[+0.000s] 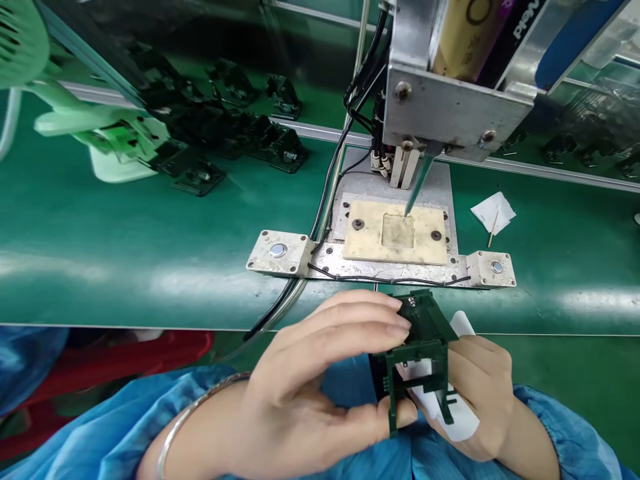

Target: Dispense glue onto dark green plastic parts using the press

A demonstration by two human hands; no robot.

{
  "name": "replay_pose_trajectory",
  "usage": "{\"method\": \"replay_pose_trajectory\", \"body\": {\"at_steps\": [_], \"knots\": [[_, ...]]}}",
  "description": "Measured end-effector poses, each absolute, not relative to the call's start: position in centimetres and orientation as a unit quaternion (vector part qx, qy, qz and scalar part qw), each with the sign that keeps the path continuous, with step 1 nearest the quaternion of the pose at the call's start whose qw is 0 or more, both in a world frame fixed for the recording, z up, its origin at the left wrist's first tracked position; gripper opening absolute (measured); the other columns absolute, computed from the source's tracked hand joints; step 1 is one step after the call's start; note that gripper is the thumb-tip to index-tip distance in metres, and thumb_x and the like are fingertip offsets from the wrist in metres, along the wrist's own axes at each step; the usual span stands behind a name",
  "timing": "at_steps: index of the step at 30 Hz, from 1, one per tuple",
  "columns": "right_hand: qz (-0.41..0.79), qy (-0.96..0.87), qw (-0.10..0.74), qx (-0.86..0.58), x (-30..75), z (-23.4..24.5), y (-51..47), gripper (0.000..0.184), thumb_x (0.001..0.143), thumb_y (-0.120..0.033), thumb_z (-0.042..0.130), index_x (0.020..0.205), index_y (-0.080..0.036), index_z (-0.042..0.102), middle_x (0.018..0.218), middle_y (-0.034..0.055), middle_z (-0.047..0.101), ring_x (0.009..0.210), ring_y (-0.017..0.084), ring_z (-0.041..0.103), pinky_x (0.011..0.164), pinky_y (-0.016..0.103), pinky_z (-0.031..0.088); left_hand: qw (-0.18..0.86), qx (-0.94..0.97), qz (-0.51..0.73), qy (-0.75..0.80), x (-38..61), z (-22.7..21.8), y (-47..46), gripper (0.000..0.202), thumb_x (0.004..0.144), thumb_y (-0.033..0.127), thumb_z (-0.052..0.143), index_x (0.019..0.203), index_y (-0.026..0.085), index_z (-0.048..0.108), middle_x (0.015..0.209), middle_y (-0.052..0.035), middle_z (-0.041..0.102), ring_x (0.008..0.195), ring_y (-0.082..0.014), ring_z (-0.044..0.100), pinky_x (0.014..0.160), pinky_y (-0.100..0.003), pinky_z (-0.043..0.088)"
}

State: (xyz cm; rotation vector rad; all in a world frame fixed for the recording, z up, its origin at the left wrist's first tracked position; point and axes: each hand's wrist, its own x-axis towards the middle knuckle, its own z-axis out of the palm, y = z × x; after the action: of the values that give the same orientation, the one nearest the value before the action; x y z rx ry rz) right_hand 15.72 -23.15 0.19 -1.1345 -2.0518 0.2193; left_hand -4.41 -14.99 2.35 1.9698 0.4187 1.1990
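The left hand (pixel 305 387) pinches a dark plastic housing (pixel 425 327) between fingers and thumb; the right hand (pixel 483 387), curled round a white sheet (pixel 463 427), meets its other side. The housing sits in front of the wearer, across the bench's near edge in view. Beyond, a narrow green strip separates it from the metal fixture (pixel 390 270), whose button boxes (pixel 277 251) flank a cream plate (pixel 357 247) beneath a slim nozzle (pixel 420 185). Wider green benchtop (pixel 200 280) stretches leftward, toward clustered dark parts (pixel 250 133) and a pale-green fan (pixel 75 120). A red stool (pixel 150 360) stands below.
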Motion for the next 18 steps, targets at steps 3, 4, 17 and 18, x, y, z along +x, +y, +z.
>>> {"method": "replay_pose_trajectory", "body": {"at_steps": [3, 4, 17, 18], "knots": [[0.050, -0.800, 0.393, -0.451, 16.1, 0.5, -23.4, 0.016, 0.093, -0.011, 0.052, 0.081, -0.021, 0.052, 0.060, -0.0029, 0.049, 0.050, 0.014, 0.046, 0.050, 0.032, 0.028, 0.390, 0.771, 0.475, 0.171, -4.4, 2.4, -15.3, 0.060, 0.069, 0.015, 0.090, 0.122, 0.016, 0.063, 0.108, -0.0091, 0.075, 0.108, -0.0230, 0.070, 0.098, -0.032, 0.060], [0.040, -0.799, 0.393, -0.453, 16.2, 0.6, -23.4, 0.015, 0.093, -0.010, 0.054, 0.082, -0.020, 0.053, 0.060, -0.0030, 0.048, 0.050, 0.014, 0.044, 0.050, 0.032, 0.027, 0.391, 0.769, 0.474, 0.173, -4.4, 2.4, -15.3, 0.059, 0.070, 0.016, 0.089, 0.123, 0.017, 0.063, 0.108, -0.0087, 0.075, 0.108, -0.0230, 0.070, 0.097, -0.032, 0.060], [0.079, -0.787, 0.390, -0.471, 15.7, -0.3, -20.0, 0.023, 0.097, -0.014, 0.042, 0.078, -0.021, 0.051, 0.059, -0.0009, 0.052, 0.049, 0.015, 0.044, 0.049, 0.031, 0.031, 0.364, 0.771, 0.497, 0.159, -3.3, 1.7, -12.4, 0.050, 0.070, 0.011, 0.087, 0.113, 0.014, 0.063, 0.101, -0.0097, 0.076, 0.104, -0.0223, 0.072, 0.097, -0.033, 0.062], [0.071, -0.787, 0.392, -0.470, 16.0, -0.1, -19.7, 0.021, 0.096, -0.013, 0.044, 0.079, -0.021, 0.052, 0.059, -0.0012, 0.051, 0.049, 0.015, 0.044, 0.048, 0.031, 0.031, 0.358, 0.777, 0.493, 0.160, -3.4, 1.8, -12.1, 0.048, 0.071, 0.010, 0.087, 0.113, 0.014, 0.063, 0.099, -0.0096, 0.076, 0.103, -0.0224, 0.073, 0.096, -0.034, 0.063]]}}
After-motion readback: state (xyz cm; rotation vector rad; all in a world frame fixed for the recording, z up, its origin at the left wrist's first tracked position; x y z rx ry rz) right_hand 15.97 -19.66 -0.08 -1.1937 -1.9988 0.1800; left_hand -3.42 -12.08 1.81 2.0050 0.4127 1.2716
